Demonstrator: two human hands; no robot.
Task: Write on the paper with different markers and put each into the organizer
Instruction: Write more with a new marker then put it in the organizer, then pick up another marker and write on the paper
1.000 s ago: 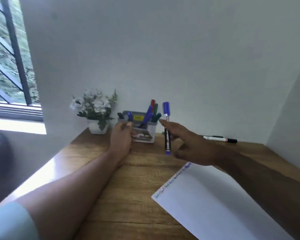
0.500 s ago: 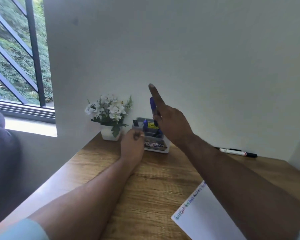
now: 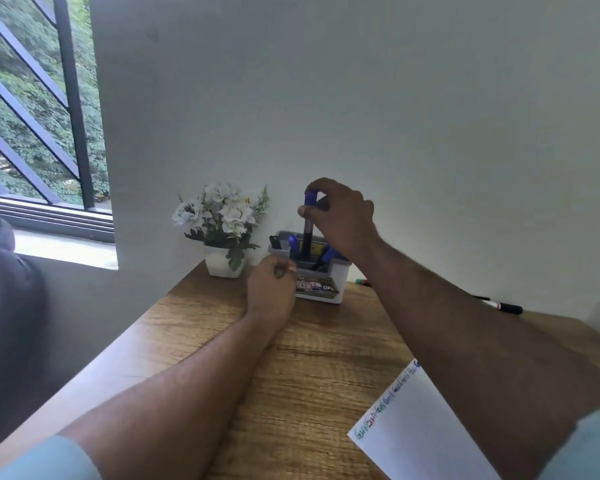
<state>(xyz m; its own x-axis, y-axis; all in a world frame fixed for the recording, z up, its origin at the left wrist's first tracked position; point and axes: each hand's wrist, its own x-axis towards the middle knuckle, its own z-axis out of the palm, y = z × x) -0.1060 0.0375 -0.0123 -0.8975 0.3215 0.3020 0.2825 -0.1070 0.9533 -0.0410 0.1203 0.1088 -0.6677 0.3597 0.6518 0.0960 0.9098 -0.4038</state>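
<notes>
Blue-capped marker upright, pinched by right hand; left hand grips plastic organizer.

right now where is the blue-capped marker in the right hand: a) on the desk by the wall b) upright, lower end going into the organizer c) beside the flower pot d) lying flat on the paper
b: the right hand pinches the marker by its blue cap, upright, with its lower end down among the other markers in the organizer.
</notes>
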